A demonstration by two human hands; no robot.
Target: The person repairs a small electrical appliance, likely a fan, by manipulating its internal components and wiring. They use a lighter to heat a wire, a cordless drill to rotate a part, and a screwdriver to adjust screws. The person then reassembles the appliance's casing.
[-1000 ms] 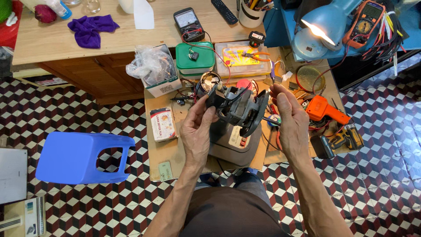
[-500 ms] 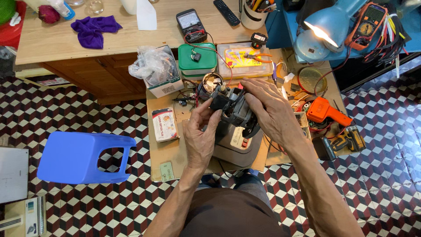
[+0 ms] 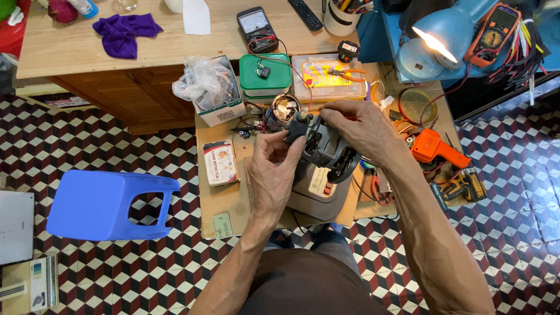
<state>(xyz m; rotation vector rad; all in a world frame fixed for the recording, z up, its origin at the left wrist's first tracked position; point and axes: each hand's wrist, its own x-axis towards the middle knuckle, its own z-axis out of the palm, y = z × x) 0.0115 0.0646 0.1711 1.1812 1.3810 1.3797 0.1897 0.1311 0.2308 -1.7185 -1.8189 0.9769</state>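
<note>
Both my hands hold a dark grey electric motor [image 3: 324, 150] above a low wooden work board [image 3: 228, 198]. My left hand [image 3: 273, 170] grips its near left side, thumb up against the black end cap. Over the top of the motor curls my right hand [image 3: 360, 129], covering much of the housing. Under the motor lies a grey appliance base [image 3: 318, 192] with a pale label. Just beyond the motor stands a small wound coil part [image 3: 284, 109] with red wires.
A blue plastic stool [image 3: 111, 204] lies on the tiled floor at left. On the board are a green-lidded box [image 3: 265, 74], a clear parts box [image 3: 330, 79], a bag-filled carton [image 3: 213, 90], an orange tool [image 3: 436, 149] and a lit blue lamp [image 3: 431, 44]. A wooden desk [image 3: 87, 52] stands behind.
My right hand moved from beside the motor onto its top. The motor has been turned and tipped between my hands, staying over the grey base.
</note>
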